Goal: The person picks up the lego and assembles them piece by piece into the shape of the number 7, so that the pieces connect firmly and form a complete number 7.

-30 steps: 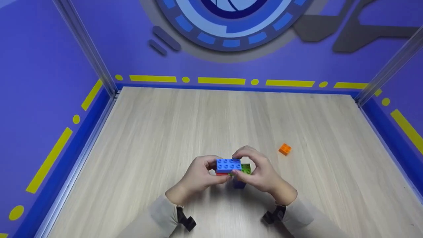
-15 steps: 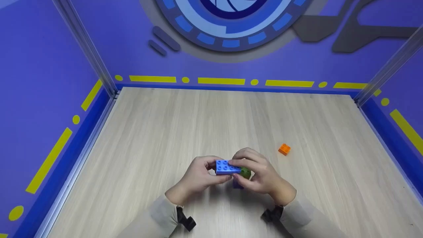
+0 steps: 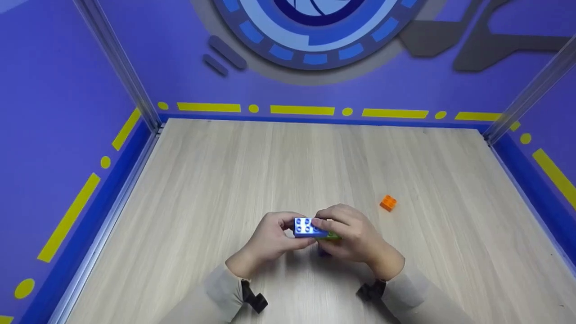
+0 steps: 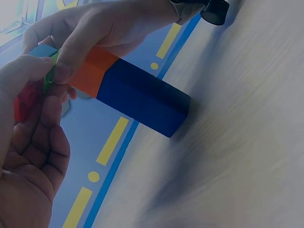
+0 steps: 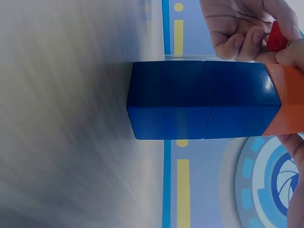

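My left hand (image 3: 271, 236) pinches the left end of a blue eight-stud toy brick (image 3: 303, 227) from its two sides. A red brick (image 4: 27, 100) sits under that end, by the left fingers. With its index finger on the blue brick's studs, my right hand (image 3: 357, 236) grips the stack's top right, around a green brick (image 3: 334, 235). Below the right hand, an orange section (image 5: 288, 97) and a dark blue section (image 5: 204, 99) form an upright column of the brick stack, its foot close over the table. The right hand hides much of the green brick.
A small orange brick (image 3: 388, 203) lies on the wooden table (image 3: 252, 166), to the right beyond the hands. Blue panels (image 3: 315, 96) with yellow marks wall in the back and both sides. Dark wrist cameras (image 3: 254, 297) are strapped at both sleeves.
The right index finger has moved from the blue brick's far edge onto its studs, and the right hand has closed in over the green brick. The left hand stays in place.
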Demonstrator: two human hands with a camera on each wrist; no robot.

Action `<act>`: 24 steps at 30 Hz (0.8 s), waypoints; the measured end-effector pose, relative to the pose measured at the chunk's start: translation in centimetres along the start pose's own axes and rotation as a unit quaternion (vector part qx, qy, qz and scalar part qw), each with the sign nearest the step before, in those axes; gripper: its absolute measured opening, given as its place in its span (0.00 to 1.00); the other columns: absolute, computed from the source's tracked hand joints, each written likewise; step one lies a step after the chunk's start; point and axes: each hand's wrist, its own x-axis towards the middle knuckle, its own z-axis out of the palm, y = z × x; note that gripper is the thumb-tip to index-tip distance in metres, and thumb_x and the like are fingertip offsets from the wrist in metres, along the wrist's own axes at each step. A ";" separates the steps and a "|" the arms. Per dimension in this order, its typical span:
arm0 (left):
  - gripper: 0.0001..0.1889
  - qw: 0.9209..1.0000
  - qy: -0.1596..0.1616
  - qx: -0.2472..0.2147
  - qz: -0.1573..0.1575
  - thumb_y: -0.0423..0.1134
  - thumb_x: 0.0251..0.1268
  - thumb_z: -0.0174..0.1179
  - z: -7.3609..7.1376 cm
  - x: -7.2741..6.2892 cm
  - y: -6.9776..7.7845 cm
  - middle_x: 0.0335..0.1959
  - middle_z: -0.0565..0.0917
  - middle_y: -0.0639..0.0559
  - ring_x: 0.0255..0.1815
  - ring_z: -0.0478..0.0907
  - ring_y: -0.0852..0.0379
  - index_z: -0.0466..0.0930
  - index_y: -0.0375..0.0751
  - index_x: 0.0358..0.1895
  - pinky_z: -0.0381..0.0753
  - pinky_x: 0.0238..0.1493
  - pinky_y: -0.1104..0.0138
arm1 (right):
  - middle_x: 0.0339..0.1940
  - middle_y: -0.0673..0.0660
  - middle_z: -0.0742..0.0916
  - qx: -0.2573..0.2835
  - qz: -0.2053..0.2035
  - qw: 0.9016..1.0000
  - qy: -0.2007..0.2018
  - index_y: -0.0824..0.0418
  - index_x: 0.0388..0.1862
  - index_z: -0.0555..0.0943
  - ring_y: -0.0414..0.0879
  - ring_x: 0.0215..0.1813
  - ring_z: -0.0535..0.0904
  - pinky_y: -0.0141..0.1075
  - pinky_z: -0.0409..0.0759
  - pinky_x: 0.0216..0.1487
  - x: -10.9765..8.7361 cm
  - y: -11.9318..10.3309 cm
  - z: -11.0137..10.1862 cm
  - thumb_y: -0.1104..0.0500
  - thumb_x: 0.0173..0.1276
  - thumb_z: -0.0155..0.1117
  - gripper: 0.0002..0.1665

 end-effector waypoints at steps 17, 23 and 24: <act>0.17 0.991 -0.017 0.121 0.053 0.33 0.65 0.80 -0.5 -0.1 0.4 0.50 0.97 0.47 0.49 0.89 0.64 0.92 0.38 0.56 0.89 0.56 0.68 | 0.47 0.62 0.97 0.038 0.014 0.998 0.051 0.65 0.59 0.93 0.55 0.44 0.97 0.41 0.96 0.51 -0.5 -0.4 0.7 0.57 0.81 0.73 0.15; 0.17 0.973 -0.015 0.200 0.112 0.26 0.61 0.75 -0.6 0.0 0.4 0.46 0.95 0.47 0.44 0.84 0.63 0.90 0.36 0.54 0.90 0.52 0.65 | 0.47 0.62 0.97 0.031 0.015 0.998 0.049 0.65 0.59 0.93 0.54 0.43 0.96 0.41 0.96 0.50 -0.5 -0.4 0.8 0.57 0.81 0.73 0.16; 0.17 0.969 -0.011 0.213 0.128 0.26 0.60 0.76 -0.6 -0.1 0.4 0.45 0.95 0.47 0.44 0.84 0.62 0.90 0.36 0.54 0.90 0.51 0.63 | 0.47 0.62 0.97 0.029 0.015 0.998 0.049 0.65 0.59 0.93 0.54 0.43 0.96 0.41 0.96 0.50 -0.5 -0.4 0.8 0.56 0.81 0.73 0.16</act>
